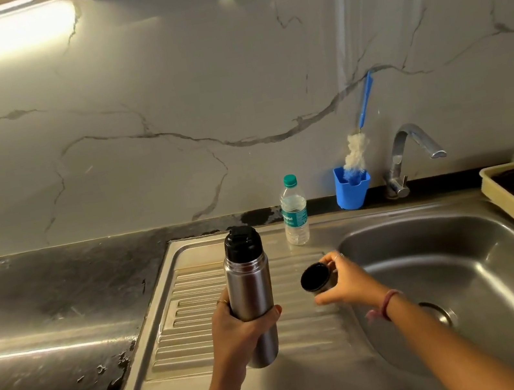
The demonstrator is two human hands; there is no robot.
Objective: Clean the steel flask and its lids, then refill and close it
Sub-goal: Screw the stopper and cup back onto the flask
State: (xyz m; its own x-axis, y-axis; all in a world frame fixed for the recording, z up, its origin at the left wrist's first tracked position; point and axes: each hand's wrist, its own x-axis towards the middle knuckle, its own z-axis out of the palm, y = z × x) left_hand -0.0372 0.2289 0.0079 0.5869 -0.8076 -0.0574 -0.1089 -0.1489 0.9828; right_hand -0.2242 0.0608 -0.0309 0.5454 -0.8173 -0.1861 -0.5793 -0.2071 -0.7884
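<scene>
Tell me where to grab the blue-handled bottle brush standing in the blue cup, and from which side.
Grip the blue-handled bottle brush on its bare handle, coming from above and in front. The handle leans up against the marble wall, free of the blue plastic cup, while the bristle end sits down inside it.

Left hand [237, 327] grips steel flask [251, 297] upright over ribbed drainboard [183, 329], black inner lid [242, 243] on. Right hand [344, 279] holds steel cup lid [316, 279] tilted, beside sink basin [464, 262]. Water bottle [294, 210], blue brush holder [352, 190], tap [411, 152] behind.
</scene>
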